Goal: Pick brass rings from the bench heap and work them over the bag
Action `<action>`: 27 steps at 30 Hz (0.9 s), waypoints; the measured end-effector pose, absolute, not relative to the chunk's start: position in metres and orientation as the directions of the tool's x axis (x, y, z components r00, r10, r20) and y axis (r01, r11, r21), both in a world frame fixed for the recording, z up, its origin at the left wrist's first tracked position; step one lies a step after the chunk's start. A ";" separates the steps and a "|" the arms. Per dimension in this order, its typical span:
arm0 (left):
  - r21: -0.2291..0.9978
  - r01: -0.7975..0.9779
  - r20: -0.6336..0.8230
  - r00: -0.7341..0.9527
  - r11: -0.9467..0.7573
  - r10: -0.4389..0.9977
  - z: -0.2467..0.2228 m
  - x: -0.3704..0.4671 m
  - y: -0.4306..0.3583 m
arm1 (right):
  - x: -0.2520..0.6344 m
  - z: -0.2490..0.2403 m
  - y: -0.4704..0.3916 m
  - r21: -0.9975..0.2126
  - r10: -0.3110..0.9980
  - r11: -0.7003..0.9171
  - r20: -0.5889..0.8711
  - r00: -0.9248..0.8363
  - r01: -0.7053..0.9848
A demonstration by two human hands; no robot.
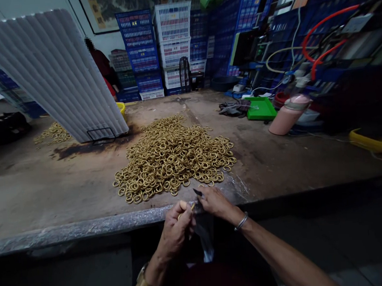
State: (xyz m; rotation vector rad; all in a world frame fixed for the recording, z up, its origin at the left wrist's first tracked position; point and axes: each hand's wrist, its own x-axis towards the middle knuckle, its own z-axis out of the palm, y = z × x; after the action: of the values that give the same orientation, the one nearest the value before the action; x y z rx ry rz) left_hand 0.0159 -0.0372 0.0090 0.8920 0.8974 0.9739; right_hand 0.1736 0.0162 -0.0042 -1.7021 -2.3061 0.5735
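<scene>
A large heap of gold-coloured rings (175, 155) lies on the worktable in front of me. Just past the table's front edge, my left hand (176, 227) is closed, its thumb and fingers pinching a gold-coloured ring (193, 207) that shows only in part. To its right, my right hand (216, 202) has its fingers wrapped around a small dark blade (197, 192), whose pointed tip sticks out leftward near the lowest rings. The handle is hidden in the fingers. The two hands are close together but apart.
The worktable (92, 184) has a plastic-wrapped front edge. A tall ribbed white panel (58, 74) leans in a wire stand at left, with more rings behind. At right are a green tray (261, 108), a pink bottle (289, 116) and hoses. Stacked crates (174, 44) and a person (102, 64) are beyond.
</scene>
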 end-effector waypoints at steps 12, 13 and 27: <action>0.637 -0.648 -0.289 0.300 0.416 0.909 -0.001 0.012 -0.025 | 0.181 -0.014 0.026 -0.268 1.000 0.029 0.015 -0.025 0.963; 0.616 -0.659 -0.297 0.314 0.432 0.902 -0.001 0.011 -0.024 | 0.180 -0.013 0.026 -0.265 1.000 0.026 0.007 -0.025 0.964; 0.644 -0.637 -0.340 0.258 0.424 0.904 -0.005 0.021 -0.017 | 0.179 -0.016 0.027 -0.591 0.998 0.031 0.063 0.007 0.806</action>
State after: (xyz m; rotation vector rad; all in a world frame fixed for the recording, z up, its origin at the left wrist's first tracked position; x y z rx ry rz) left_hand 0.0206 -0.0172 -0.0047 0.4181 0.7515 1.0869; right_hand 0.1786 0.0266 -0.0163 -1.8241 -1.8485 0.5411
